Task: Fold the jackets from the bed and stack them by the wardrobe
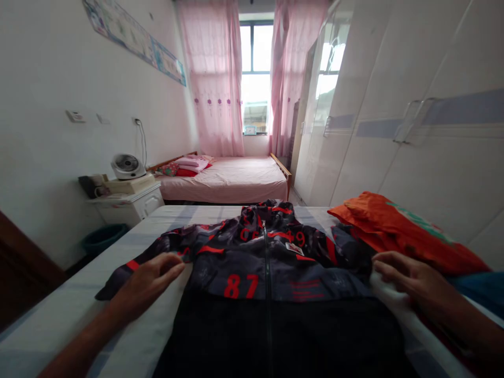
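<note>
A dark jacket (pixel 315 286) with red numbers and patches lies front up on the bed, its zip done up and its collar pointing away from me. One sleeve stretches out to the left; the other runs right, partly hidden. Over the left sleeve is my left hand (pixel 159 273), its thumb and bent fingers apart with nothing between them. My right hand (pixel 405 275) is beside the jacket's right edge, fingers loosely curved and apart from the thumb. I see no cloth held in it. Whether its fingertips touch the sleeve is unclear.
An orange cloth bundle (pixel 409 231) and blue fabric (pixel 482 291) lie to the right on the white sheet (pixel 173 310). Beyond stands a pink bed (pixel 236 178). A cabinet (pixel 134 205) with a fan (pixel 128 165) and a bin (pixel 104 236) are left; wardrobes (pixel 366 105) line the right.
</note>
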The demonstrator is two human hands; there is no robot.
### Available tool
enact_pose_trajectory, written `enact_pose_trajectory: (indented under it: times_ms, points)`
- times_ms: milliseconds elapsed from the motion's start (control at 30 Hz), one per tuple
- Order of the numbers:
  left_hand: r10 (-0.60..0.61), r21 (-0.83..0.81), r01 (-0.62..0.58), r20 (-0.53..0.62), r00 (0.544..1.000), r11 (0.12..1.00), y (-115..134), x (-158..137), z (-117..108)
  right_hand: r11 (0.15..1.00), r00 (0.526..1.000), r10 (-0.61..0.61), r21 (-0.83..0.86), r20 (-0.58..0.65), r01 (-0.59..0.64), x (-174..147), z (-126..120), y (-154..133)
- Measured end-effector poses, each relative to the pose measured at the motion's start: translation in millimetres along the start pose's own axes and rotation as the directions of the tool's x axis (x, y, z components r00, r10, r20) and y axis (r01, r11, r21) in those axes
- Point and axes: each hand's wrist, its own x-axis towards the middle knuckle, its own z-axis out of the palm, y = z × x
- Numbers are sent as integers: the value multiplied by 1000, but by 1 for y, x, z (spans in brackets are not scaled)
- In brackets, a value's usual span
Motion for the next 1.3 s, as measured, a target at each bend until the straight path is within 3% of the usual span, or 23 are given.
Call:
enact_pose_trajectory:
  times_ms: [100, 233, 333, 433, 533, 633, 767, 867, 967, 1033, 1100, 1200, 1300]
  points:
    - [98, 294, -58, -124, 987, 954, -11, 73, 4, 991, 994, -58, -118, 88, 69, 49, 24, -16]
    - [77, 478, -31, -77, 994, 878, -25, 146, 26, 936, 976, -91, -319, 199, 152, 116, 83, -41]
    - [30, 493, -17, -19, 999, 870, -32, 166, 45, 915, 973, -40, -382, 228, 127, 145, 127, -40]
    - [-11, 497, -16, 50, 999, 868, -32, 163, 52, 904, 966, 23, -418, 258, 90, 153, 153, -31]
    - [7, 488, -42, 74, 997, 872, -23, 153, 37, 912, 951, -19, -385, 309, 144, 156, 152, -32]
    - [46, 496, -29, -23, 999, 868, -8, 155, 2, 923, 949, -100, -328, 301, 201, 177, 136, -49]
    - [102, 557, 98, -316, 943, 825, 8, 182, -35, 932, 984, -143, -319, 105, 170, 225, 126, -82]
    - [124, 564, 140, -405, 906, 814, 11, 204, -32, 939, 983, -182, -300, -25, 166, 244, 142, -99]
    - [140, 557, 88, -353, 925, 826, 6, 206, -9, 939, 971, -236, -264, -26, 221, 229, 165, -107]
    - [161, 547, 16, -274, 948, 837, 0, 186, 7, 926, 954, -297, -237, 25, 295, 196, 172, -106]
    - [201, 475, -95, -177, 963, 875, -7, 146, 19, 897, 915, -391, -183, 99, 403, 150, 169, -102]
    - [269, 246, -255, -25, 963, 935, -23, 60, 32, 833, 822, -529, -53, 212, 550, 70, 145, -90]
    - [379, 126, -393, 125, 917, 911, -47, -20, 44, 779, 748, -593, -26, 299, 627, -1, 116, -75]
